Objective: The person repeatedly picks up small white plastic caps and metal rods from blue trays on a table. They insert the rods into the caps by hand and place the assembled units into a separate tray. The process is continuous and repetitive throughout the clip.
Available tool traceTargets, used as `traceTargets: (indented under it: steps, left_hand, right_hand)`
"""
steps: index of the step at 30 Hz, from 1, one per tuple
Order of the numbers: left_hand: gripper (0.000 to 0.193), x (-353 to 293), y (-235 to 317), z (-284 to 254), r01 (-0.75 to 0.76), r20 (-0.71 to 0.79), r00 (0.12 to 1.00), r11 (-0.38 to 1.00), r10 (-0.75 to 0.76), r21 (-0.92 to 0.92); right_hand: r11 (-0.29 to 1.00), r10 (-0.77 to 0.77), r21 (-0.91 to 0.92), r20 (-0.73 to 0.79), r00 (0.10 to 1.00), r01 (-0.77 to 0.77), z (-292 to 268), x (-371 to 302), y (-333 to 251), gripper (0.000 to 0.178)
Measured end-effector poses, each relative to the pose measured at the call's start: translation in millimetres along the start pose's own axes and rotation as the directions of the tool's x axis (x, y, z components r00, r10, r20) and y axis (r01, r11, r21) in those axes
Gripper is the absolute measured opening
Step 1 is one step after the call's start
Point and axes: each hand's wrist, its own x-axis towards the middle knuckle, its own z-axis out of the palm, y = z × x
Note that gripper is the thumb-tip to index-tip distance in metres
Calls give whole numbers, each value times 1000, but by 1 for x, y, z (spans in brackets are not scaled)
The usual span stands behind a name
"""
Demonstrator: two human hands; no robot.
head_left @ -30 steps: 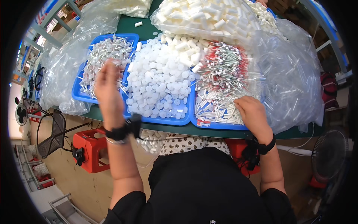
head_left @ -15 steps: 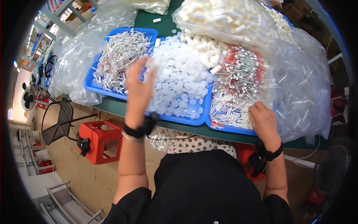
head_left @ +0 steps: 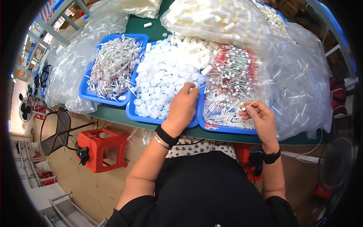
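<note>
Two blue trays (head_left: 228, 130) end just bodyward of the fingers, before the green table (head_left: 223, 137) edge. Left hand (head_left: 183, 106), fingers bent, contents unclear, hangs over translucent discs (head_left: 155, 81); right hand (head_left: 264, 120) pinches a small white piece (head_left: 242, 109), a clear plastic bag (head_left: 302, 90) crowding its right.

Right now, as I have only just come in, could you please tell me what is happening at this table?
A person is handling small parts at a green table. The right grip pinches a small white piece above the right tray, which holds pins and little white tubes. The left grip is over the middle tray of pale discs; whether it holds anything is unclear.
</note>
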Motion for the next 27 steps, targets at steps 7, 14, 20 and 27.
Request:
traceTargets:
  steps: [7,14,20,27]
  left_hand:
    - [22,-8,-7,-3,85,-34,995,988,-91,-130]
    - [24,-9,-12,2,53,-15,998,997,-54,-58]
    - [21,-14,8,-11,481,323,875,560,-362,-675]
    - [36,-32,52,0,622,717,677,-394,-164,-677]
  right_hand:
    - [972,96,219,-38,995,-86,8,-1,3,18]
    - [971,106,215,-12,994,-101,11,-1,1,17]
    - [952,48,304,-47,998,-32,17,-6,-2,16]
    - [941,19,338,1,1000,-18,28,-16,-7,16]
